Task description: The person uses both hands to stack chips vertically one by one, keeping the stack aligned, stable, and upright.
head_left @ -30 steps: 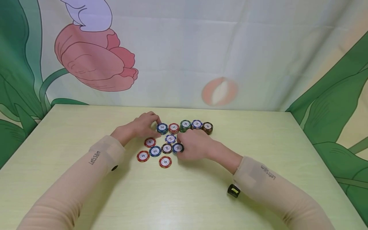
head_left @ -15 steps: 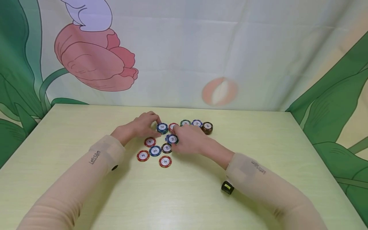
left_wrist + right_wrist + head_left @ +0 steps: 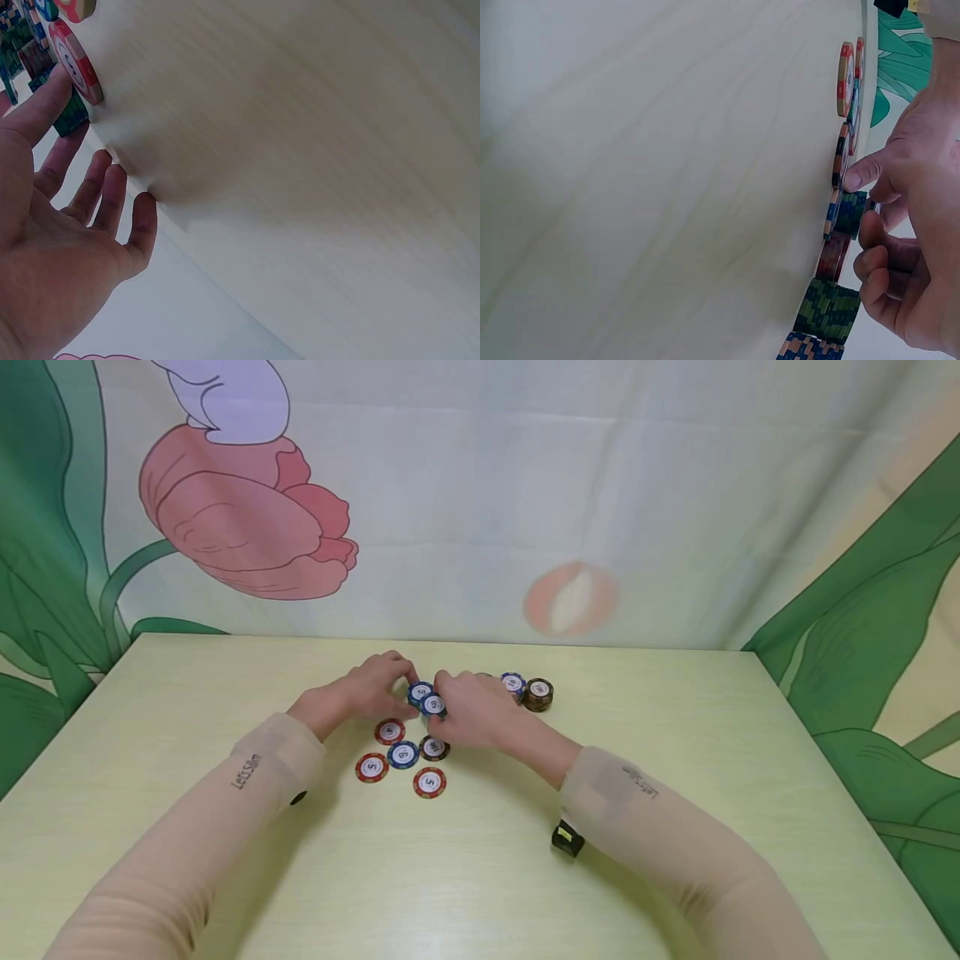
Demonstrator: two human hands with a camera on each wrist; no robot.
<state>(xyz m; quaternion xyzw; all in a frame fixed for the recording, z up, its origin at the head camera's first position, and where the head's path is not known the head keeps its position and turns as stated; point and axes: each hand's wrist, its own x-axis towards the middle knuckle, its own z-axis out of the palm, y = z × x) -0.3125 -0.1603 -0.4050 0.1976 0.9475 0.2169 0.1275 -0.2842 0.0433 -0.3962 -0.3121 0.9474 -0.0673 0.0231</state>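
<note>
While the left hand (image 3: 365,689) holds the blue stack (image 3: 418,690) between thumb and index, just below-left of centre in the head view, the right hand (image 3: 480,714) pinches 1 blue chip (image 3: 432,705) at its lower-right edge. I'd keep that chip level and lower it gently. Can't tell if they touch; the right hand hides the red stack (image 3: 832,256) there.

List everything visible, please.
Table: 1, pale yellow, foreground
Curtain: 1, pale, behind
Stacks: 5, blue, red, green, blue, brown, in row
Red chips: 3, red, on table
Blue chip: 1, blue, among red chips
Black chip: 1, black, beside blue chip
Blue-edged chip: 1, blue, by black chip
Held chip: 1, blue, at leftmost stack
Wrist devices: 2, black, by sleeves
Sleeves: 2, beige, foreground
Left hand: 1, at leftmost stack
Right hand: 1, pinching held chip
</note>
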